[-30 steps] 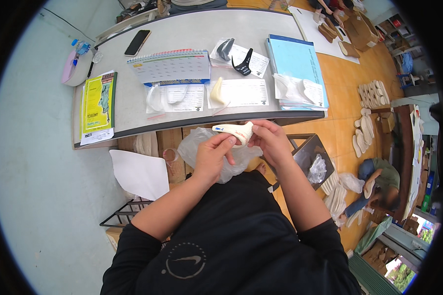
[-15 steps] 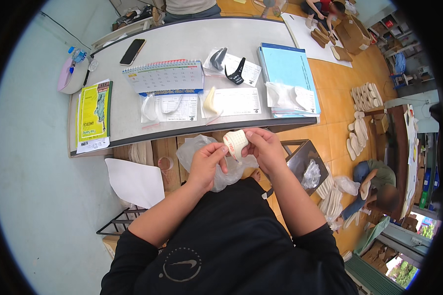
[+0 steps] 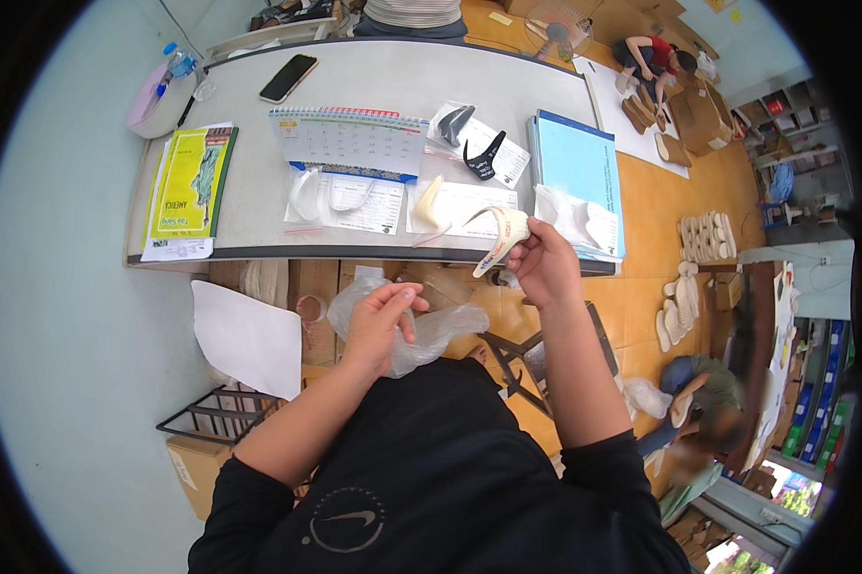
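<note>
My right hand point(image 3: 549, 263) pinches a cream-coloured curved shoe piece point(image 3: 509, 230), shaped like a heel stiffener, with red and blue handwriting on it. The piece is held up at the table's front edge, its curved arms pointing left and down. My left hand point(image 3: 381, 323) is lower and to the left, in front of my body, with fingers curled in around a crumpled clear plastic bag point(image 3: 440, 335). The bag spreads out on both sides of that hand; the grip itself is partly hidden. Just beyond the shoe piece, a yellowish curved piece point(image 3: 429, 201) rests on a printed slip.
The grey table point(image 3: 230, 191) bears a desk calendar point(image 3: 349, 143), a phone point(image 3: 288, 77), a yellow booklet point(image 3: 187, 187), blue folders point(image 3: 574, 153), a black curved piece point(image 3: 485, 158) and bagged white pieces point(image 3: 579, 215). Co-workers sit on the floor at right, near soles point(image 3: 706, 236).
My hands have moved apart. The left let go of the shoe piece; the right carried it up and right toward the table edge and turned it, showing its curved shape. The view has shifted.
</note>
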`<state>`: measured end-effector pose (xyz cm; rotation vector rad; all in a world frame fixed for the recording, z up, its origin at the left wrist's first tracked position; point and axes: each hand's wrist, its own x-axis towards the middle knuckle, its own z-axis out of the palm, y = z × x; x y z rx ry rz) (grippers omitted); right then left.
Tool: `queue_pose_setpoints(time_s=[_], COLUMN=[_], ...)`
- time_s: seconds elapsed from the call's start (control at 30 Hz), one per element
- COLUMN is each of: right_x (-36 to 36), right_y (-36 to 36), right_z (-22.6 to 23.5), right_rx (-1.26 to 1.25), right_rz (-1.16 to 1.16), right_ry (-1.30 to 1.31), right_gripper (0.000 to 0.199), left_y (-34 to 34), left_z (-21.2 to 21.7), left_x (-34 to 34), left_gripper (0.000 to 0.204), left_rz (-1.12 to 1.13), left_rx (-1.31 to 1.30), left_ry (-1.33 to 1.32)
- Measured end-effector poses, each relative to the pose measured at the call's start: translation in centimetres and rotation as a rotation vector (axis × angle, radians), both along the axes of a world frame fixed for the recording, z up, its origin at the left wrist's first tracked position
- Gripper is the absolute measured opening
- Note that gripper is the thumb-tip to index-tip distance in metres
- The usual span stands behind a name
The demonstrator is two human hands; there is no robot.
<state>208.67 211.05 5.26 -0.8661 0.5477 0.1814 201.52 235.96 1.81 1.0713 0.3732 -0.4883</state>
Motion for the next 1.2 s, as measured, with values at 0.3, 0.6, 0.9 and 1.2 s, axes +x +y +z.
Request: queue_pose_setpoints(time_s=[0.3,0.6,0.9,1.2], right_x=[0.4,1.9,2.1,-6.2], right_y=[2.1,3.4,4.2,-1.1], right_z=[-1.6,-6.3,-5.9,-0.1], right_rx=[-0.54,-1.153,-1.335,-0.157], right_rz=[0.082,0.28,0.311,-0.195], right_ry=[-0.089,-0.201,-0.221,0.029], right_gripper=[0.019,0.021,0.021,0.016], left_y=[2.2,2.6,3.4,0.0], left_z=[-0.5,-1.0,-1.7,-2.1], left_x=[-0.4,-0.4,-0.3,1.0], left_gripper=[0.026,0.027,0.025,0.024], left_rz=[0.117,0.14,0.176,-0.048], left_rx=[-0.033,-0.066,-0.094,-0.125], left_ry=[0.003,0.001,0.015,0.137])
